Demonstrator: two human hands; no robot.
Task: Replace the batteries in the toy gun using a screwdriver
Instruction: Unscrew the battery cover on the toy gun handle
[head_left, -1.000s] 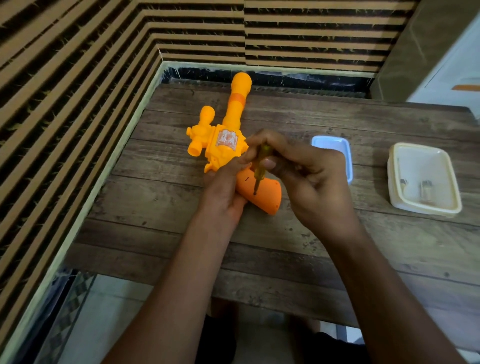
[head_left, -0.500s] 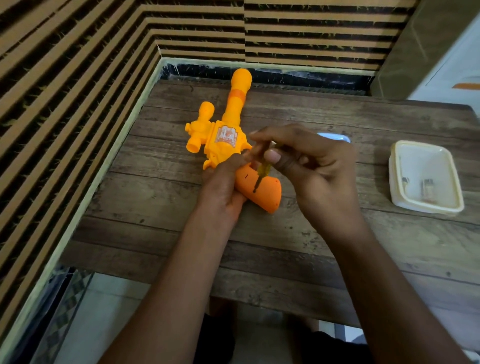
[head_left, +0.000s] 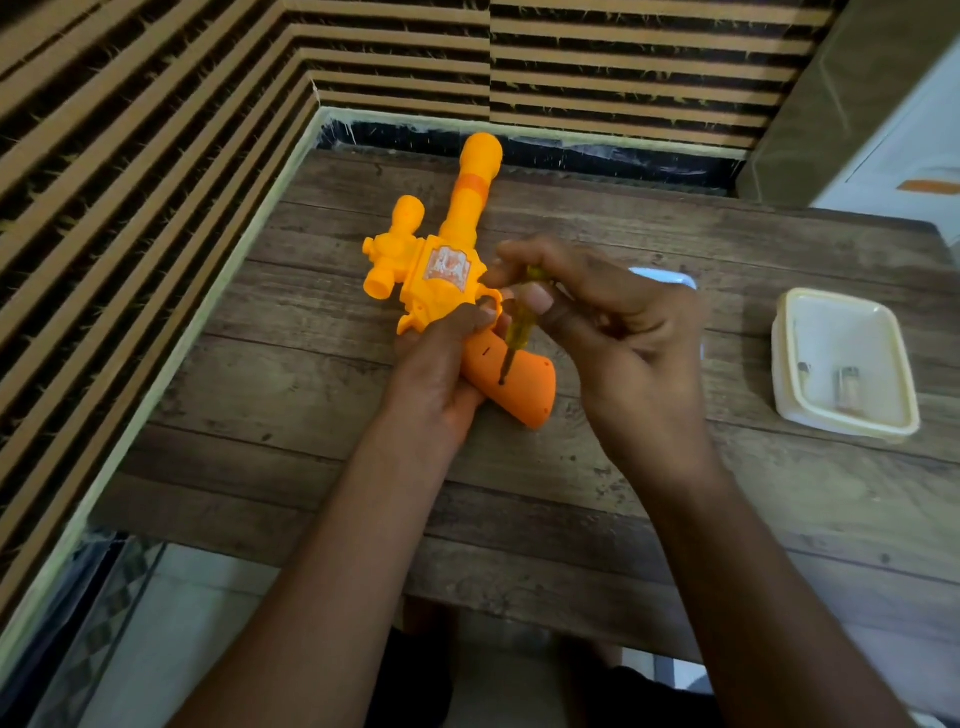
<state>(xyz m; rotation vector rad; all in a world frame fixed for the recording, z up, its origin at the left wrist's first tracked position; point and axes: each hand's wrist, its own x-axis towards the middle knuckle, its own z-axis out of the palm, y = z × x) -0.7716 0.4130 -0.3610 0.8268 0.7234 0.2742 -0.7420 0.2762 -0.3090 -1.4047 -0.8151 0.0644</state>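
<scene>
Toy gun (head_left: 442, 283) (smooth plastic) — rough wooden table (head_left: 291, 395)

Toy gun (head_left: 447, 270): yellow-orange plastic, lying flat on its side on the wooden table (head_left: 311, 389). The barrel points away toward the wall. The darker orange grip (head_left: 524, 389) angles toward the near edge. There is a pale sticker on the body and a stubby side tube on its left. The left hand (head_left: 441, 358) holds it around the trigger area.

Screwdriver (head_left: 517, 332): translucent yellow handle, short dark shaft, steeply tilted. The tip touches the side face of the grip. The right hand (head_left: 623, 332) pinches the handle between thumb and fingers.
</scene>
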